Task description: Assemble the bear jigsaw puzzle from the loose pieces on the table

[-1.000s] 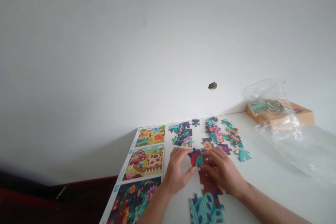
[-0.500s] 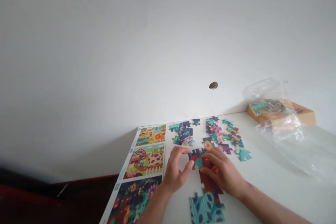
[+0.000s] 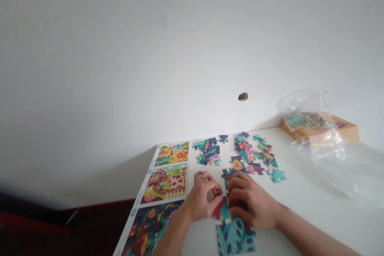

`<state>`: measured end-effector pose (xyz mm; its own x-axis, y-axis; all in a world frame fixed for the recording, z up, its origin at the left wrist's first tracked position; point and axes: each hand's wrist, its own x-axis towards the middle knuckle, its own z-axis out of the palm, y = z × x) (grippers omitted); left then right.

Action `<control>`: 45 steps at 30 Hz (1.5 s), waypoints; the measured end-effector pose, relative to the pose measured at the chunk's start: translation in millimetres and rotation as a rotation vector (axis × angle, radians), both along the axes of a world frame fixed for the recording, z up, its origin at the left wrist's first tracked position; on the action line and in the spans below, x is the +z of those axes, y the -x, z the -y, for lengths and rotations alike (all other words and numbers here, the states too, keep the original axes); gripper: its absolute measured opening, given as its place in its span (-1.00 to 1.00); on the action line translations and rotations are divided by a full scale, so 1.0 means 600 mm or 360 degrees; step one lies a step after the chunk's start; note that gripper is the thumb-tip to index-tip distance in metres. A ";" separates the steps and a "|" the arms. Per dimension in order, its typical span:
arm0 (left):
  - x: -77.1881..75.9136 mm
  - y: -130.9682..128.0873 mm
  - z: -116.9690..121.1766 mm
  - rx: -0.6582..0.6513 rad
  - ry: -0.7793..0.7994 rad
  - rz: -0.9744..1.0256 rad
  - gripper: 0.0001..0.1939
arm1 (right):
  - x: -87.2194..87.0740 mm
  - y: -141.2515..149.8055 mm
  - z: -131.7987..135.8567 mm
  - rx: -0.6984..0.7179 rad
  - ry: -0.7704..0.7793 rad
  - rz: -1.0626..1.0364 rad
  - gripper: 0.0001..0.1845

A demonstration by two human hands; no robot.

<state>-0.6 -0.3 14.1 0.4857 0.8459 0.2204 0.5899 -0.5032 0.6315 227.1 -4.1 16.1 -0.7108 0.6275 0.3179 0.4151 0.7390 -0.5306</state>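
My left hand (image 3: 204,197) pinches a red-and-teal jigsaw puzzle piece (image 3: 221,210) between thumb and forefinger, low over the white table. The piece sits just above a teal leaf-patterned puzzle section (image 3: 235,237) and close to its upper edge; whether they interlock I cannot tell. My right hand (image 3: 252,200) curls over the joined puzzle pieces beside it, fingers bent together and hiding most of them. Beyond its fingertips show a dark blue piece (image 3: 227,173) and a piece with an orange round shape (image 3: 237,163).
Loose puzzle pieces lie in groups at back left (image 3: 211,152), back middle (image 3: 244,146) and right (image 3: 268,156). A picture sheet (image 3: 167,184) lies along the left table edge. Plastic bags (image 3: 333,144) and an orange box (image 3: 349,133) stand at back right, near the wall (image 3: 150,56).
The red-and-teal piece has moved down towards me with my left hand, from the top of the joined pieces to beside the leaf-patterned section. My right hand has curled further over the pieces.
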 end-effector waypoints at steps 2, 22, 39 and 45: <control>0.002 0.001 0.001 -0.0014 0.0021 -0.0019 -0.84 | 0.000 0.000 -0.001 -0.0084 -0.0011 0.0014 -0.93; 0.011 -0.005 0.001 -0.0089 0.0044 -0.0146 -0.85 | -0.005 -0.001 -0.004 -0.0267 0.0006 0.0078 -0.90; 0.014 -0.009 0.006 -0.0142 0.0024 -0.0296 -0.71 | -0.002 -0.003 -0.003 -0.0131 -0.0065 0.0035 -0.86; 0.014 -0.009 0.006 -0.0146 0.0021 -0.0297 -0.71 | -0.008 -0.001 0.000 -0.0001 -0.0023 0.0085 -0.86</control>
<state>5.0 -4.0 22.4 0.5924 0.7983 0.1081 0.6493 -0.5526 0.5225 227.5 -4.3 11.1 -0.7265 0.6237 0.2885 0.4431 0.7461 -0.4971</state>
